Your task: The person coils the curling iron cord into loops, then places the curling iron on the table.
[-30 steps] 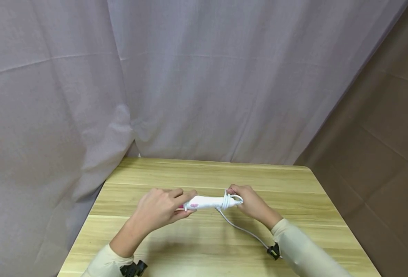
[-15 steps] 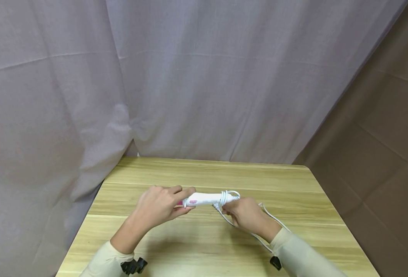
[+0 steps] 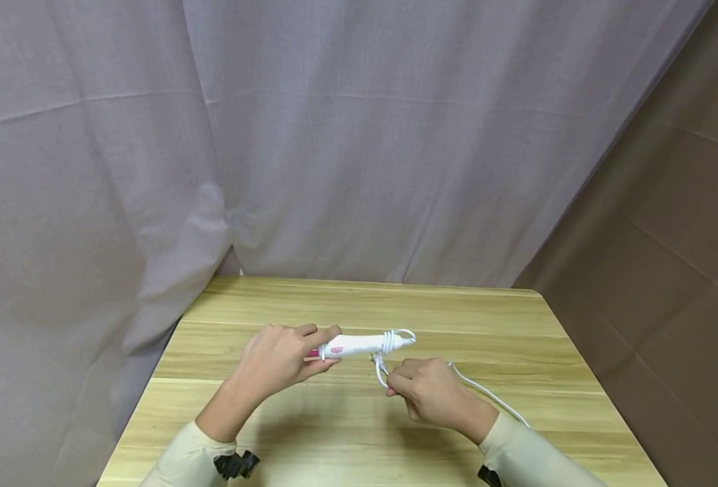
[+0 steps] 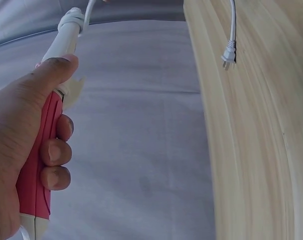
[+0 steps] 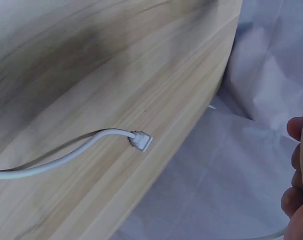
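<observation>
My left hand (image 3: 276,358) grips a hair straightener by its pink-red barrel (image 4: 39,155), thumb on top and fingers curled beneath. The white handle (image 3: 359,345) points right, held over the table. White cord (image 3: 388,341) is wound several times round the handle's far end. Just below and to the right, my right hand (image 3: 434,396) pinches a stretch of this cord that hangs from the windings. The cord's two-pin plug (image 4: 229,52) lies on the wood, also visible in the right wrist view as a white plug (image 5: 141,141).
A wooden table (image 3: 334,433) lies beneath both hands. Grey cloth (image 3: 359,169) hangs behind it and on the left, brown cloth (image 3: 669,291) on the right. Loose cord (image 3: 492,397) runs over the table to the right of my right hand.
My right hand has moved from the handle's end down towards me, drawing a loop of cord below the windings. The left hand keeps its grip, with the straightener shifted slightly left.
</observation>
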### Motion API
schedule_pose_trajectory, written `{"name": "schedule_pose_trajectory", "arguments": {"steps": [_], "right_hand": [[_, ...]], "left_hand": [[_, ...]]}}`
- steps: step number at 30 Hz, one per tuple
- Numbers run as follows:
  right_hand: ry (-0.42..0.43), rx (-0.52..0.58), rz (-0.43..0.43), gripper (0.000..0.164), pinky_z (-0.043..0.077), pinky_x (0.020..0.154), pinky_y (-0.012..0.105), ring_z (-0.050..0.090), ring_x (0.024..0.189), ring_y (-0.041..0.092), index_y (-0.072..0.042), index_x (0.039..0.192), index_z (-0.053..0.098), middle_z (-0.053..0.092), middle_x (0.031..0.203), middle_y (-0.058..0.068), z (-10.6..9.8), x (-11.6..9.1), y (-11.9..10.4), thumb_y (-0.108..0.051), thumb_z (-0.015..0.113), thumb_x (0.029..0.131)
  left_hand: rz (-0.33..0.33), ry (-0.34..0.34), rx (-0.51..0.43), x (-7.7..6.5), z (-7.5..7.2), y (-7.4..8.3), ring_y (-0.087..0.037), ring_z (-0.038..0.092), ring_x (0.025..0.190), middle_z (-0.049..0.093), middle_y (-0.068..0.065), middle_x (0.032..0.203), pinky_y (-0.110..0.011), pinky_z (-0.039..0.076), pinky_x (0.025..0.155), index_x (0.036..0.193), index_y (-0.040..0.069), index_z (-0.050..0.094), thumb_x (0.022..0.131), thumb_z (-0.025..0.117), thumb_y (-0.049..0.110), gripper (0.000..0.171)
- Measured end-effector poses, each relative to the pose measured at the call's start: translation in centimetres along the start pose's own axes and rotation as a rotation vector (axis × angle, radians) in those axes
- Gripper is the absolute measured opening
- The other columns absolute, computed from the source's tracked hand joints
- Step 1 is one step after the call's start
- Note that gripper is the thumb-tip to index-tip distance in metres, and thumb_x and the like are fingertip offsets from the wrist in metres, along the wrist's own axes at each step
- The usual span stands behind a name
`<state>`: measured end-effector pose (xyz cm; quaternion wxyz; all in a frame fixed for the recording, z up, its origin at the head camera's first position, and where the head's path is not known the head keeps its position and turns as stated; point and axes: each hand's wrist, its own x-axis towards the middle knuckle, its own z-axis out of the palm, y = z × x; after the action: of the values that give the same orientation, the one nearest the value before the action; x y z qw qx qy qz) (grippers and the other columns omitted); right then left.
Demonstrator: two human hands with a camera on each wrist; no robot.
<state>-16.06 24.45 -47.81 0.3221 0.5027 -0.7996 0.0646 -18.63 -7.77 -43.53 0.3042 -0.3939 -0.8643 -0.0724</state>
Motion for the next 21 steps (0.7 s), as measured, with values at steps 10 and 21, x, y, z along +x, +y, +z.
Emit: {"name": "schedule_pose_trajectory", "arguments": {"steps": [10, 21], "right_hand": [[0.117, 0.109, -0.071, 0.030, 0.039, 0.052, 0.014, 0.044, 0.063, 0.000, -0.015, 0.094, 0.068, 0.056, 0.075, -0.010, -2.2, 1.6, 0.3, -0.023, 0.047, 0.114], [0.302, 0.160, -0.132, 0.026, 0.049, 0.060, 0.018, 0.055, 0.071, 0.010, 0.006, 0.109, 0.075, 0.064, 0.090, 0.004, -3.7, 3.5, 2.6, -0.009, 0.054, 0.113]], "left_hand": [[-0.023, -0.038, -0.021, -0.2, 0.5, -0.2, -0.004, 0.049, 0.051, 0.080, 0.008, 0.088, -0.025, 0.037, 0.042, 0.131, 0.033, 0.077, 0.093, 0.084, 0.059, 0.046], [-0.020, -0.037, -0.046, -0.6, 0.7, -0.2, -0.003, 0.046, 0.051, 0.080, 0.009, 0.086, -0.023, 0.034, 0.043, 0.128, 0.032, 0.079, 0.092, 0.085, 0.056, 0.043]]}}
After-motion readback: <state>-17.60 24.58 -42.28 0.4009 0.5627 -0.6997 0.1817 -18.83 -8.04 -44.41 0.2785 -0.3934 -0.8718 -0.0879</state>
